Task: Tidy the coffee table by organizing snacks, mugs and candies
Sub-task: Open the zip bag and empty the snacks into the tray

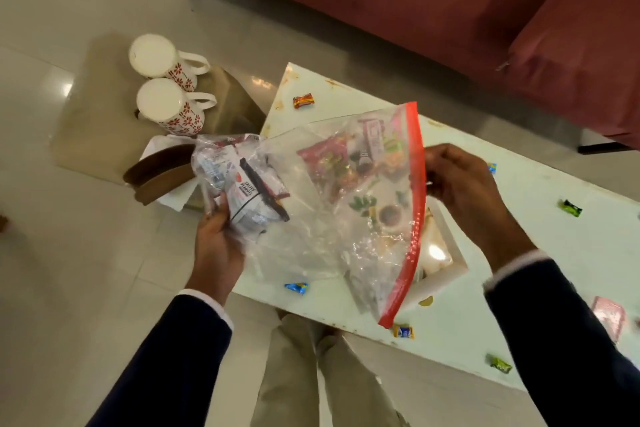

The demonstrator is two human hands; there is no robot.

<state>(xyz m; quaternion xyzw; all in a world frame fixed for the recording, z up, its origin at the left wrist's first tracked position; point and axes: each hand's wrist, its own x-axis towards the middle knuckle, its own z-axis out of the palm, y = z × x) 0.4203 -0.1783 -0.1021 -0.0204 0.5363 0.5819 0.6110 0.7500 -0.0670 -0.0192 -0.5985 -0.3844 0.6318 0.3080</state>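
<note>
My left hand (216, 236) grips a clear bag of small snack packets (239, 180), one of them marked salted peanuts, holding it over the near-left corner of the white bench (519, 218). My right hand (457, 180) pinches the red zip strip of a larger zip-lock bag (367, 204), which hangs tilted above the bench with colourful snack packs bunched in its upper part. Loose wrapped candies lie scattered on the bench: a red one (303, 101) near the far corner, a blue one (296, 287) by the near edge, a blue-and-yellow one (402, 332) just below the bag's lower corner, and green ones (570, 208) to the right. Two white mugs with red flowers (166, 87) stand upside down beside each other on a lower surface to the left of the bench, well apart from the candies.
</note>
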